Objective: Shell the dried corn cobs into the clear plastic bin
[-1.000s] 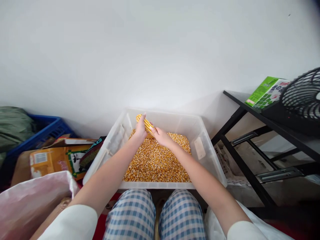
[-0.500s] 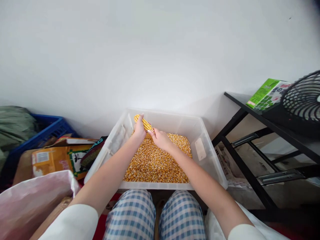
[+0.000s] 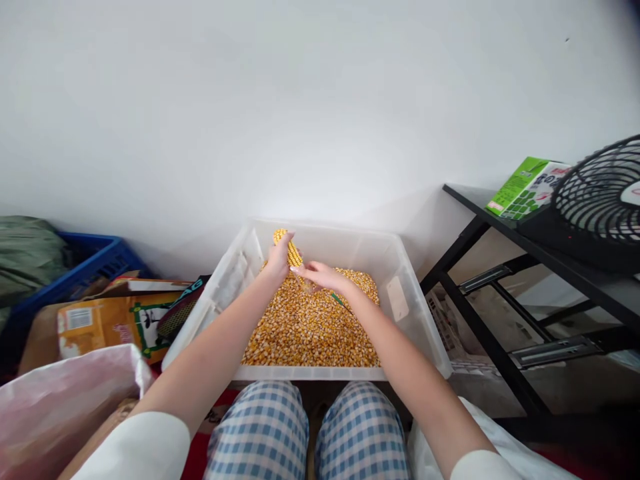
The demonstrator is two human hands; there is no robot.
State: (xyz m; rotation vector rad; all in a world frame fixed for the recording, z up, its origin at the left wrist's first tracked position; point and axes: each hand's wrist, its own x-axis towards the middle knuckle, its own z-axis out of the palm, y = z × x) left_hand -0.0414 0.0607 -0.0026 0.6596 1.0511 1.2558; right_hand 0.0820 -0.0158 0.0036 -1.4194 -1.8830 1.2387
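Note:
My left hand (image 3: 278, 259) is closed around a yellow corn cob (image 3: 294, 253), which tilts with its upper end toward the wall. Rows of kernels still cover the part that shows. At the cob's lower end is my right hand (image 3: 320, 274), thumb and fingers against it; a blur lies just beneath. Both hands are over a translucent plastic bin (image 3: 345, 373) holding a deep layer of loose corn kernels (image 3: 305, 333). A thin green strip (image 3: 338, 300) shows below my right wrist; whether it is held or lies on the kernels, I cannot tell.
A black metal rack (image 3: 480, 213) stands at right, carrying a green-and-white carton (image 3: 525, 189) and a black fan (image 3: 600, 193). On the left are a blue crate (image 3: 110, 257), a yellow package (image 3: 100, 320) and a pinkish-white sack (image 3: 75, 393). The white wall (image 3: 320, 120) rises behind the bin.
The cob has turned steeper and its lower end has shifted. My right hand has slid slightly rightward and down, its fingers straighter. The green strip now shows.

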